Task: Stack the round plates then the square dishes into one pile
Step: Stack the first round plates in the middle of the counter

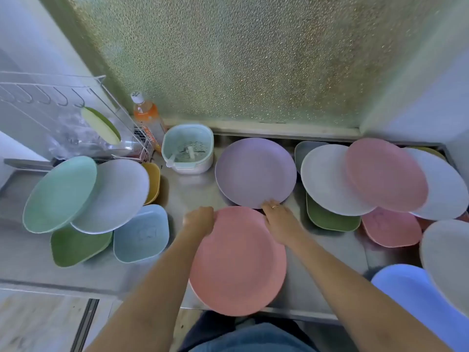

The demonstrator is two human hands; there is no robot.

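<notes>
A: Why both hands on the pink round plate [237,262]?
B: Looks like carrying grip. Left hand [199,221] curled over far-left rim, right hand [280,223] clamped on far-right rim, ring visible. Held by edges so it drops flat, prob. onto the lilac round plate [255,171] just beyond.
A: Pile base?
B: Judging yes, lilac one sits alone, centre of steel counter [193,191], w/ something dark under it, can't tell what.
A: Plate vs hands?
B: Near side of both hands, far rim between them, overhanging counter's front edge. Right fingertips touching or nearly touching lilac rim; can't tell which.
A: Rest?
B: Left of lilac plate: mint plate [59,194], white plate [114,194] leaning over green dish [76,245], blue dish [142,233]. Right of it: white plate [327,179], pink plate [385,174] overlapping, green dish [330,218] + pink dish [390,229] beneath. Squares untouched, so early stage.
</notes>
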